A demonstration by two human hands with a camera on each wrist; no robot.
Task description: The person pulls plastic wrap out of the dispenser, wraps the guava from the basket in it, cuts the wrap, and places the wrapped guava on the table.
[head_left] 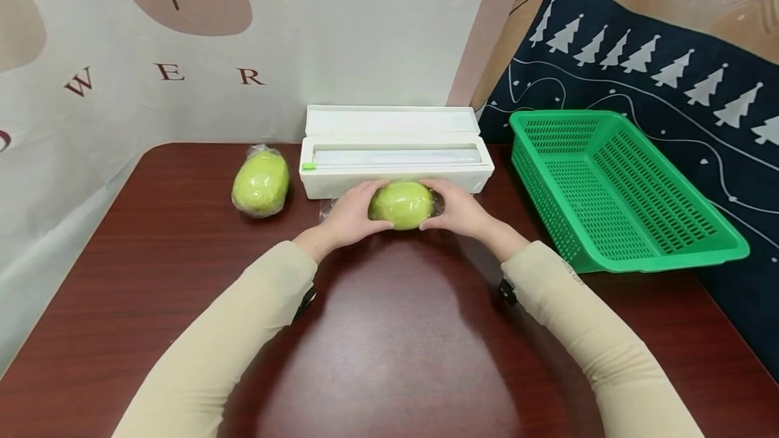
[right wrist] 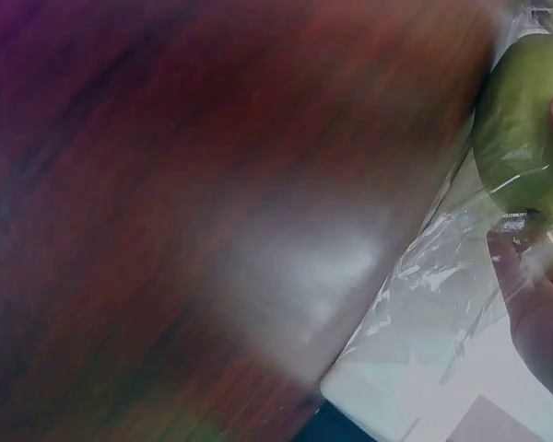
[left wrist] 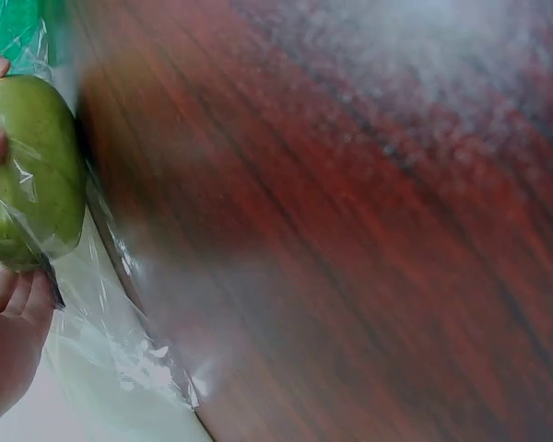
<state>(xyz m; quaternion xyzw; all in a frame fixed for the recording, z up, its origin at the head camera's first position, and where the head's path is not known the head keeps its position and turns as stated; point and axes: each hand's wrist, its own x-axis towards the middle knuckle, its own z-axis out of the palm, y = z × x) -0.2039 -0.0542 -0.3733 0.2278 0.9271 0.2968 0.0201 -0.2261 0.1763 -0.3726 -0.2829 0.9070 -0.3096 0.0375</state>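
Note:
Between my hands, in front of the white box, is an oval yellow-green fruit (head_left: 402, 205). My left hand (head_left: 353, 211) grips its left end, and my right hand (head_left: 460, 211) grips the right end, fingers and thumbs curved round it. Clear cling film (left wrist: 152, 364) clings to the fruit and spreads out beside it in the left wrist view. The right wrist view also shows loose, creased film (right wrist: 424, 290) below the fruit. Just behind stands the white cling film dispenser (head_left: 331, 186), its lid (head_left: 389, 122) raised and a roll (head_left: 395, 157) inside.
A second yellow-green fruit (head_left: 262, 184), wrapped in film, sits left of the dispenser. On the right, a green plastic basket (head_left: 663, 264) stands at the back of the dark red wooden table (head_left: 389, 357). A patterned cloth (head_left: 365, 32) hangs behind the table.

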